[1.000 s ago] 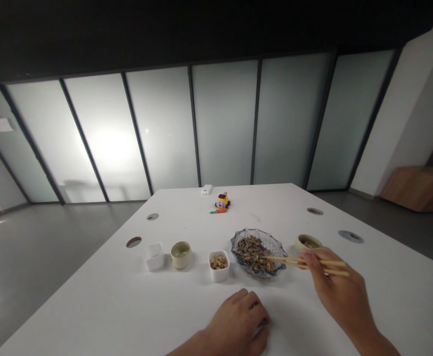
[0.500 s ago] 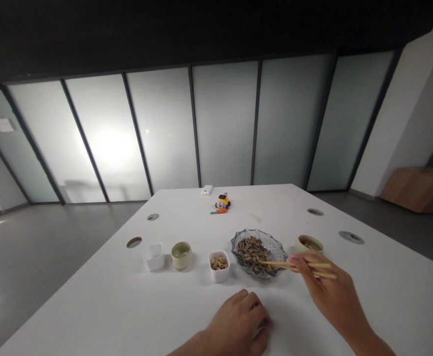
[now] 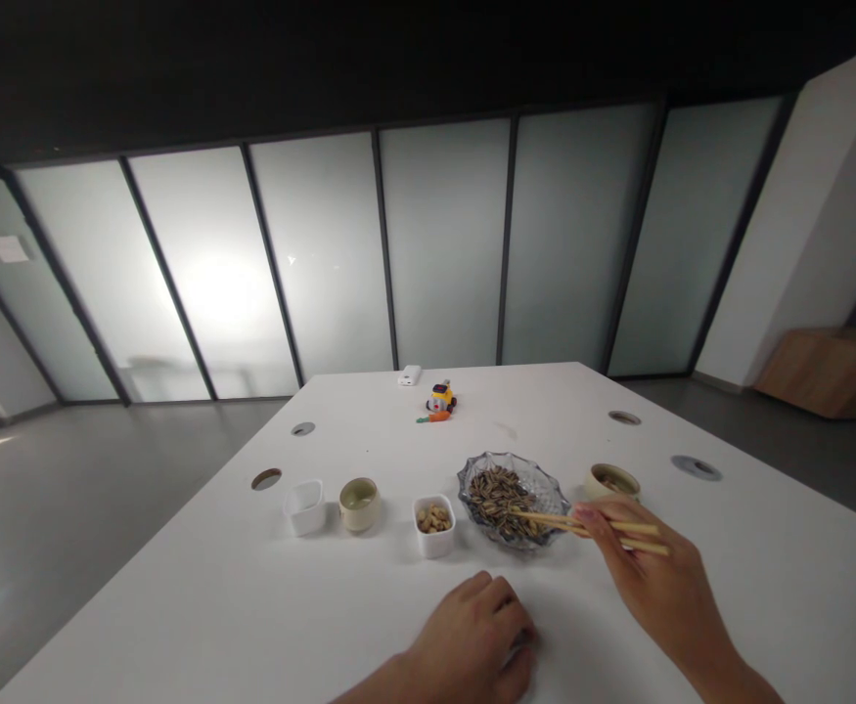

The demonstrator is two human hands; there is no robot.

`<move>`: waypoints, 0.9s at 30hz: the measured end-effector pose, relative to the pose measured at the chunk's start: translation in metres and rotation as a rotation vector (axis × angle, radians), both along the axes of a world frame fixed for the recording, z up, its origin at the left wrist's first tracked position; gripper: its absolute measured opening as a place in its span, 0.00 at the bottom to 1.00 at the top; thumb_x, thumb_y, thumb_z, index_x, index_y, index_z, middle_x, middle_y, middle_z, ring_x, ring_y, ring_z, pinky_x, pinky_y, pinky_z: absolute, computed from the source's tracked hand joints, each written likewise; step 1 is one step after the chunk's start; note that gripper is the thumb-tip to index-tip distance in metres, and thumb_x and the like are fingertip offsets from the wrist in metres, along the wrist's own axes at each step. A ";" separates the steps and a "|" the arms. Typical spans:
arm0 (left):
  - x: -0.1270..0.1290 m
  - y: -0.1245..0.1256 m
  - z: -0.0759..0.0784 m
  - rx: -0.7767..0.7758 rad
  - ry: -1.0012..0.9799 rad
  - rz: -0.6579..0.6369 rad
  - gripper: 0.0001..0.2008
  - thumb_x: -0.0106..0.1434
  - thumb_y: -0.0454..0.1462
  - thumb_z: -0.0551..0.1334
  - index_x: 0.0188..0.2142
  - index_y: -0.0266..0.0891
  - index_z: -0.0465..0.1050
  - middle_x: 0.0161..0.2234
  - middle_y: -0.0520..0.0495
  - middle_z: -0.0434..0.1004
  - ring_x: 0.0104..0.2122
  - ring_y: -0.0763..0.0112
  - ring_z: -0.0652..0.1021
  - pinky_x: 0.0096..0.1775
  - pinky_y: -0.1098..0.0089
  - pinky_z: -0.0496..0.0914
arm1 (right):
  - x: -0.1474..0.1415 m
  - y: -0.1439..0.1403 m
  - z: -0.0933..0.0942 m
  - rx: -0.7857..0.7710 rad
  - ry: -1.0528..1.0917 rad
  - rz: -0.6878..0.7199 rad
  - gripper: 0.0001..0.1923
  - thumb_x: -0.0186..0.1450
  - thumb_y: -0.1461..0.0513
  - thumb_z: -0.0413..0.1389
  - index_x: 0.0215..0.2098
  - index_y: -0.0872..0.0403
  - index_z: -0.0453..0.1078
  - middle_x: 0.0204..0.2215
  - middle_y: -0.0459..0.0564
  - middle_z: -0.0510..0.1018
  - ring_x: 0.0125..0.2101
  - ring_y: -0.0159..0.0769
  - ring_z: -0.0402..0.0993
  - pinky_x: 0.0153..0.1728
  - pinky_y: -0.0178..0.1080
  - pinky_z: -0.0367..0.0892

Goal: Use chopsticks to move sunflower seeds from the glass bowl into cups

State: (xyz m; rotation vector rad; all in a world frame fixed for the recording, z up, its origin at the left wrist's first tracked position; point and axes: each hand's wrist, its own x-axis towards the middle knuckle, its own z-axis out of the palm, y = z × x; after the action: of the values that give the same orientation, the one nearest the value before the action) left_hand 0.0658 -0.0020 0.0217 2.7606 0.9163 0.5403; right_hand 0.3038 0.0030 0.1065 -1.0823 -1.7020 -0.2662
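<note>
My right hand (image 3: 644,557) is closed around a pair of chopsticks (image 3: 637,528). Their tips reach left into a scalloped glass bowl (image 3: 552,494) and lie among striped sunflower seeds (image 3: 497,494). Whether a seed is pinched between the tips is too small to tell. On the table in front of the bowl rests my left hand (image 3: 475,631), its fingers curled in; what may be inside them is hidden. Left of the bowl stands a small white square cup (image 3: 434,546) with nuts in it, probably pistachios. A beige round cup (image 3: 613,481) sits just behind my right hand, partly covered by it.
Farther left on the white table (image 3: 237,587) are another beige cup (image 3: 359,506) and a clear-white square container (image 3: 305,508). Toward the back lie a toy carrot (image 3: 434,418), a yellow toy vehicle (image 3: 441,397) and a white box-like device (image 3: 410,375). Round holes pierce the tabletop.
The chopstick tips have shifted very slightly upward among the seeds. My left hand has stayed where it was, and the cups and bowl have not moved.
</note>
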 end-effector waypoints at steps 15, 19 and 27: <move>-0.001 0.000 0.004 0.005 0.032 0.000 0.08 0.69 0.38 0.69 0.46 0.41 0.74 0.45 0.47 0.79 0.45 0.61 0.78 0.50 0.67 0.74 | 0.002 0.004 -0.006 0.040 -0.043 -0.018 0.17 0.78 0.54 0.54 0.33 0.50 0.76 0.30 0.48 0.84 0.32 0.37 0.85 0.32 0.35 0.76; 0.000 0.000 0.006 0.001 0.039 0.002 0.09 0.68 0.38 0.70 0.46 0.42 0.74 0.46 0.47 0.79 0.45 0.62 0.79 0.50 0.67 0.74 | 0.001 0.006 -0.005 0.068 -0.062 0.017 0.16 0.78 0.55 0.54 0.33 0.49 0.75 0.30 0.46 0.84 0.30 0.36 0.85 0.32 0.34 0.76; 0.000 -0.002 0.004 0.021 0.033 -0.004 0.09 0.69 0.38 0.70 0.46 0.42 0.74 0.45 0.48 0.78 0.45 0.62 0.78 0.50 0.68 0.73 | 0.000 0.005 -0.002 0.110 -0.092 0.063 0.12 0.77 0.59 0.55 0.35 0.49 0.74 0.30 0.45 0.83 0.31 0.34 0.84 0.35 0.32 0.76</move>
State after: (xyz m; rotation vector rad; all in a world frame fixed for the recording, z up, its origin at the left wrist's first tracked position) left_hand 0.0654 -0.0035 0.0259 2.7972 0.9167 0.5084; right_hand 0.3038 0.0075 0.1043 -0.9466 -1.7783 -0.3696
